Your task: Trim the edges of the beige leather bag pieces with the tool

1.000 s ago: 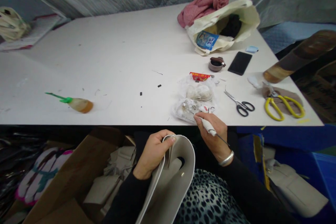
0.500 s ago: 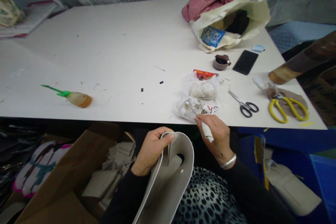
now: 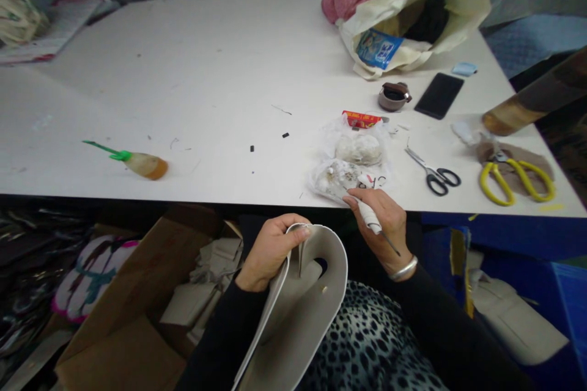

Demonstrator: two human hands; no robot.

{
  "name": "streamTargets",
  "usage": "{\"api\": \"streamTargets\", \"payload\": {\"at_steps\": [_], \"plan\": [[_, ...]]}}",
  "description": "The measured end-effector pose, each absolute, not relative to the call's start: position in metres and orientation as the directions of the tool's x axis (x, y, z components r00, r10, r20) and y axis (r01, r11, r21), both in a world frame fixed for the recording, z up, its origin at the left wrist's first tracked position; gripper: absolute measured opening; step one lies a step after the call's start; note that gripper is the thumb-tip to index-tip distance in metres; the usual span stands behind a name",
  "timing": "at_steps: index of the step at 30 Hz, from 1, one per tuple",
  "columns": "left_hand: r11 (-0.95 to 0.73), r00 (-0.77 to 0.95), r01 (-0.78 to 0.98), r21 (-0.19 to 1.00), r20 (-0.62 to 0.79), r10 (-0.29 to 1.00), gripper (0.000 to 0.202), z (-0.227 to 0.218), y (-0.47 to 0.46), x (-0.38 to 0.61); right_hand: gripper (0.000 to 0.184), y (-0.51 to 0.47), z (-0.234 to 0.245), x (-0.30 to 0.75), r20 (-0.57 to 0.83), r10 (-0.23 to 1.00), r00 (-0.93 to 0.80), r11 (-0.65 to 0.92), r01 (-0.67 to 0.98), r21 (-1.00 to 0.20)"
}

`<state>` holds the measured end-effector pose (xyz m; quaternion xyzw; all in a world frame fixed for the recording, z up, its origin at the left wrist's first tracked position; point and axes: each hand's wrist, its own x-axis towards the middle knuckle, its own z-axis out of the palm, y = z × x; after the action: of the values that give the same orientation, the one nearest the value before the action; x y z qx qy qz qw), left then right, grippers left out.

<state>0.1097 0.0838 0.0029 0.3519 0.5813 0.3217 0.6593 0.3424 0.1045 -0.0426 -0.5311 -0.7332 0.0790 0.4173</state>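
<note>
At six o'clock, one pale beige, smooth, flexible piece [image 3: 293, 330] curves over on itself in a rounded loop, with a dark opening and a small brassy dot on its inner face. The left hand [image 3: 273, 250], toward seven o'clock, pinches its top edge. The right hand [image 3: 384, 221], at four o'clock, grips one white-handled tool [image 3: 370, 218] with a thin metal shaft. On the worktop [image 3: 197, 73]: two whitish lumps [image 3: 358, 150] in clear plastic, one pair of black-handled scissors [image 3: 435, 178] and one yellow-handled cutting tool [image 3: 516, 180] at three o'clock; one green-topped bottle [image 3: 145, 165] at nine; one phone [image 3: 439, 96] at two.
</note>
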Motion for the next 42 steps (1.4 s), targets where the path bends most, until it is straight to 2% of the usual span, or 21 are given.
{"api": "streamTargets", "payload": {"at_steps": [5,10,12,14,16,19,22,30,36,42], "plan": [[0.536,0.181,0.009,0.844,-0.529,0.829,0.02,0.001,0.083,0.108,0.014,0.102,-0.045,0.346,0.508,0.858,-0.078,0.411,0.697,-0.587],[0.52,0.231,0.045,0.853,-0.515,0.826,0.018,0.002,0.082,0.109,0.014,0.101,-0.043,0.346,0.483,0.875,0.037,0.366,0.601,-0.71],[0.516,0.241,0.051,0.855,-0.512,0.825,0.018,0.001,0.081,0.11,0.017,0.1,-0.037,0.345,0.413,0.899,0.143,0.298,0.49,-0.819],[0.52,0.25,0.052,0.852,-0.515,0.82,0.02,0.001,0.081,0.11,0.022,0.098,-0.03,0.344,0.27,0.939,0.214,0.199,0.303,-0.932],[0.537,0.266,0.049,0.842,-0.529,0.806,0.022,0.0,0.082,0.111,0.027,0.093,-0.022,0.343,0.131,0.981,0.145,0.117,0.106,-0.987],[0.541,0.29,0.052,0.839,-0.531,0.796,0.025,-0.001,0.082,0.114,0.027,0.086,-0.013,0.342,0.063,0.997,-0.046,0.06,-0.051,-0.997],[0.53,0.284,0.06,0.846,-0.524,0.803,0.025,0.001,0.082,0.116,0.024,0.081,-0.011,0.341,0.052,0.993,-0.108,0.044,-0.074,-0.996],[0.514,0.264,0.1,0.852,-0.521,0.812,0.024,0.006,0.08,0.119,0.023,0.082,-0.017,0.34,0.019,0.996,-0.084,0.009,-0.116,-0.993],[0.385,0.198,0.191,0.903,-0.42,0.886,0.017,0.01,0.077,0.121,0.024,0.082,-0.02,0.341,0.002,0.999,-0.054,-0.005,-0.135,-0.991],[0.417,0.145,0.181,0.89,-0.444,0.884,0.016,0.008,0.074,0.12,0.024,0.082,-0.022,0.34,0.013,0.999,-0.037,0.007,-0.158,-0.987]]}}
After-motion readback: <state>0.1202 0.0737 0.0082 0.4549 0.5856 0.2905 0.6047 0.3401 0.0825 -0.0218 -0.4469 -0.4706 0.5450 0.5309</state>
